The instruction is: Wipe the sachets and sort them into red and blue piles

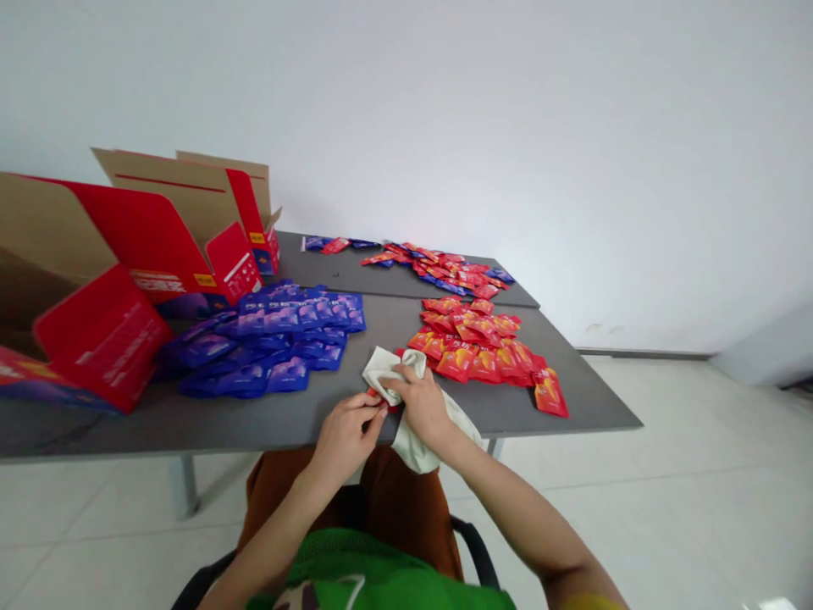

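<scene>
At the table's front edge, my right hand (420, 405) grips a white cloth (457, 415) and presses it on a red packet (393, 408), most of which the cloth covers. Part of the cloth hangs over the edge toward my lap. My left hand (349, 430) pinches the near left end of that same packet. Right of my hands lies a pile of red packets (486, 360) with orange pictures. On the left, blue packets (273, 339) are laid out in overlapping rows.
Open red cardboard boxes (158, 229) stand at the left of the grey table (387, 318). Along the back, a mixed heap of red and blue packets (450, 269) lies near the wall. The table's right end shows at the corner.
</scene>
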The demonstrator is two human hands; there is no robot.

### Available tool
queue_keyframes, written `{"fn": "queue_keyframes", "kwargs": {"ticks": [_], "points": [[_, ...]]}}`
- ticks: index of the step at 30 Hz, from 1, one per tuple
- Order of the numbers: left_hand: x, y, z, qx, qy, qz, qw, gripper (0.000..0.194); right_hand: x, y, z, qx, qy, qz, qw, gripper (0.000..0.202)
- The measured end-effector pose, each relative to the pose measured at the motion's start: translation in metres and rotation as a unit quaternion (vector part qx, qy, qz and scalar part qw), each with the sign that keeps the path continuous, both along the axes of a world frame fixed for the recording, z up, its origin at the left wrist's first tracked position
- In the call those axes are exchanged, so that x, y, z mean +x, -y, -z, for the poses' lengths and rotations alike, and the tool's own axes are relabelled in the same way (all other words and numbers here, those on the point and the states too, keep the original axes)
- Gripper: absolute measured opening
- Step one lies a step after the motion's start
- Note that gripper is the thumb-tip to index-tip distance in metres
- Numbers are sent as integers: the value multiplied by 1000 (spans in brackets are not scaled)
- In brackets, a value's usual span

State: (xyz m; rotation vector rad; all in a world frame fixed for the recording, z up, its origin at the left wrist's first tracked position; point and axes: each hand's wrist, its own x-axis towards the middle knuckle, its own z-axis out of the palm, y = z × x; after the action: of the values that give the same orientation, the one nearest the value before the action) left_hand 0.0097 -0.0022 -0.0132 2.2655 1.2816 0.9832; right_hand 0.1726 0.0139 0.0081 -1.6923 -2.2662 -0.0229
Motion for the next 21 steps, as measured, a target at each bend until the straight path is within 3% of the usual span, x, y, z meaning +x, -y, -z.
{"fn": "queue_keyframes", "kwargs": {"ticks": [3, 6, 10, 13, 14, 17, 19, 21], "points": [[-1, -1, -1, 12, -11, -21, 1000, 32, 11, -28, -12, -20, -12, 35, 999, 52], [-13, -13, -10, 0, -63, -39, 997, 38, 27, -39, -28, -4, -94, -32, 995, 60], [-17, -22, -26, 52, -113, -163, 979, 46, 43, -20, -52, 121, -223, -66, 965, 65], [10, -13, -28, 100, -131, -152, 974, 35, 48, 2, -65, 153, -270, -82, 947, 65], [22, -10, -27, 102, -142, -145, 974, 46, 49, 9, -68, 157, -277, -84, 944, 64], [47, -10, -18, 45, -162, -141, 976, 65, 50, 28, -70, 172, -290, -92, 937, 62], [44, -20, -13, -24, -126, -166, 978, 58, 50, 38, -70, 178, -295, -100, 933, 62], [29, -32, -12, -93, -15, -201, 975, 50, 47, 45, -68, 175, -296, -107, 933, 62]]}}
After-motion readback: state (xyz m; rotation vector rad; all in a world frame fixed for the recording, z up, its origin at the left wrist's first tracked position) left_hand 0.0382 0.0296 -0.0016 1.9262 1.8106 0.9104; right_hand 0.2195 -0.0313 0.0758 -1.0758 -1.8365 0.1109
